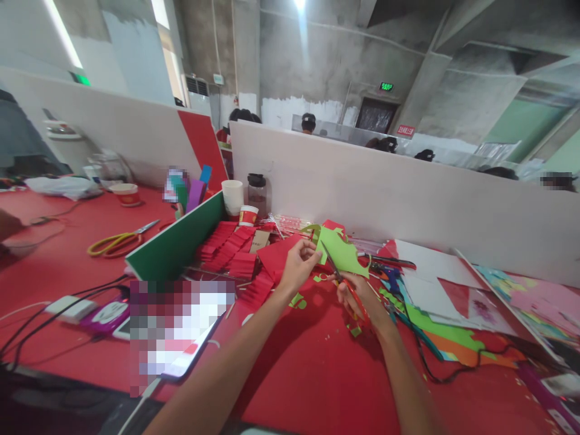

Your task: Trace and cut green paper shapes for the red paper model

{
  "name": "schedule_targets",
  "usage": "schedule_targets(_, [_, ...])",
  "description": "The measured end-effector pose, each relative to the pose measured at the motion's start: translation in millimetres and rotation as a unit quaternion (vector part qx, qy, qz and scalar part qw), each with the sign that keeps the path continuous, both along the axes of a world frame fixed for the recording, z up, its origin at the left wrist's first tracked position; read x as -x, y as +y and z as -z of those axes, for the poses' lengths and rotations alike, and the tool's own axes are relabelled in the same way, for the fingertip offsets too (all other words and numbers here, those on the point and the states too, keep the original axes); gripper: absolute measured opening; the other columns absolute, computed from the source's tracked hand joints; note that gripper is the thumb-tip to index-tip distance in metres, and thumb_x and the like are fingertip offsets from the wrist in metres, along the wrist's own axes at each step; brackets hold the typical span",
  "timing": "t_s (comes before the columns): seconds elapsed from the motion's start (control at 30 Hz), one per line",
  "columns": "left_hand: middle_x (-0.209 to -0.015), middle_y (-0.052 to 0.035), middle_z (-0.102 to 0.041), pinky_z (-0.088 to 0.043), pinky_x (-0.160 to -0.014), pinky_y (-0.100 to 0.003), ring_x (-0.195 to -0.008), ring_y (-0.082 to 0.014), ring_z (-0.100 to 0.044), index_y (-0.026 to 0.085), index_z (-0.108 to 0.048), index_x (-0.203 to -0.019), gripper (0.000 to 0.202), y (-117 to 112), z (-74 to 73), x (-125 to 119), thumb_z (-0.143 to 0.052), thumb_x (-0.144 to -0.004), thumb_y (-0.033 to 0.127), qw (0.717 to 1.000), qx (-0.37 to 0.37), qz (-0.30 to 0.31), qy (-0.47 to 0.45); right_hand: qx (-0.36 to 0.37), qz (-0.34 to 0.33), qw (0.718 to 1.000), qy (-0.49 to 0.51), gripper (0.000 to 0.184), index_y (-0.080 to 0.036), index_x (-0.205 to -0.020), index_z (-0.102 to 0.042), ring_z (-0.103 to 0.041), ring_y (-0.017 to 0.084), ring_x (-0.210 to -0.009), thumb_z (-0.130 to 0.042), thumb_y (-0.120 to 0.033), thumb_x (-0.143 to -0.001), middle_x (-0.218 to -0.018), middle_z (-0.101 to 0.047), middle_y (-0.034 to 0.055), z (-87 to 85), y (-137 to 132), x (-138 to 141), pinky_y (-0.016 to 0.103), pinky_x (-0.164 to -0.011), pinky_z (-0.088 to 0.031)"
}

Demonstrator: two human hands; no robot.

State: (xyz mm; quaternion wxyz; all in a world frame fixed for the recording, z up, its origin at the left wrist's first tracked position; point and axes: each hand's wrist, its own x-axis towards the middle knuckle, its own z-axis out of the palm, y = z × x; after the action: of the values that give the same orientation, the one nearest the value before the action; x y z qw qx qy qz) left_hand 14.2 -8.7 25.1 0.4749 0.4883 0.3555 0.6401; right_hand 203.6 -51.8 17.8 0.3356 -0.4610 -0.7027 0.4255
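Observation:
Near the middle of the red table, my left hand (299,258) pinches a small light-green piece of paper (323,256) between thumb and fingers. My right hand (356,295) is closed round the red-handled scissors (333,263), whose blades point up and left beside the green piece. Just behind them lies a larger light-green sheet (343,248) with curved, cut-out edges. Below my hands, several green paper scraps (298,301) are scattered on the table. Whether the blades touch the paper I cannot tell.
Folded red paper strips (226,241) are stacked left of my hands, by a green divider (176,241). A lit phone (190,332) lies front left. Yellow-handled scissors (120,241) rest beyond the divider. White sheets (435,266) and a black cable (435,377) occupy the right side.

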Motion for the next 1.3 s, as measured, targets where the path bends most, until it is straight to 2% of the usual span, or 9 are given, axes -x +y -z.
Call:
schedule_targets(0.4, [-0.065, 0.0027, -0.062, -0.042, -0.06, -0.021, -0.06, -0.0099, -0.056, 0.018, -0.055, -0.083, 0.025, -0.9, -1.2, -0.6, -0.072, -0.072, 0.032, 1.0, -0.01, 0.001, 0.004, -0.015, 0.008, 1.0, 0.008, 0.061, -0.014, -0.107, -0.066, -0.04, 0.008, -0.036, -0.056, -0.07, -0.084, -0.056, -0.053, -0.0028, 7.7, 5.7, 0.5, 0.019, -0.034, -0.033])
schedule_targets(0.57, [-0.063, 0.0037, -0.06, -0.041, -0.059, -0.021, -0.058, -0.0093, -0.054, 0.018, -0.054, -0.082, 0.026, -0.4, -0.8, -0.8, -0.073, -0.071, 0.033, 1.0, -0.013, 0.0, -0.007, -0.004, 0.012, 1.0, 0.011, 0.061, -0.014, -0.111, -0.065, -0.038, 0.008, -0.035, -0.056, -0.069, -0.084, -0.056, -0.053, -0.0031, 5.4, 3.2, 1.8, 0.019, -0.033, -0.031])
schedule_targets(0.9, [-0.061, 0.0045, -0.059, -0.039, -0.057, -0.021, -0.055, -0.009, -0.052, 0.018, -0.054, -0.082, 0.029, 1.2, 0.4, -0.7, -0.074, -0.071, 0.034, 1.0, -0.007, 0.007, -0.004, -0.004, 0.013, 1.0, 0.004, 0.058, -0.014, -0.1, -0.067, -0.036, 0.008, -0.035, -0.057, -0.069, -0.084, -0.053, -0.048, -0.0038, 1.8, 3.3, 1.2, 0.02, -0.033, -0.031])
schedule_targets(1.1, [-0.062, 0.0044, -0.06, -0.04, -0.057, -0.021, -0.056, -0.0093, -0.053, 0.018, -0.053, -0.084, 0.031, 1.3, 0.4, 0.1, -0.075, -0.07, 0.035, 1.0, 0.001, 0.016, 0.001, 0.014, -0.005, 1.0, 0.0, 0.06, -0.016, -0.11, -0.064, -0.04, 0.009, -0.037, -0.055, -0.07, -0.085, -0.06, -0.053, -0.0021, 5.5, 4.2, -5.6, 0.02, -0.035, -0.032])
schedule_targets(1.3, [-0.063, 0.0044, -0.06, -0.038, -0.056, -0.021, -0.056, -0.0089, -0.051, 0.018, -0.053, -0.088, 0.033, -0.3, -1.4, 1.2, -0.074, -0.07, 0.035, 0.999, 0.003, 0.032, 0.022, 0.022, -0.02, 1.0, 0.005, 0.058, -0.017, -0.114, -0.063, -0.041, 0.01, -0.041, -0.055, -0.067, -0.086, -0.06, -0.053, -0.0019, 1.6, 2.8, -9.1, 0.021, -0.038, -0.033])
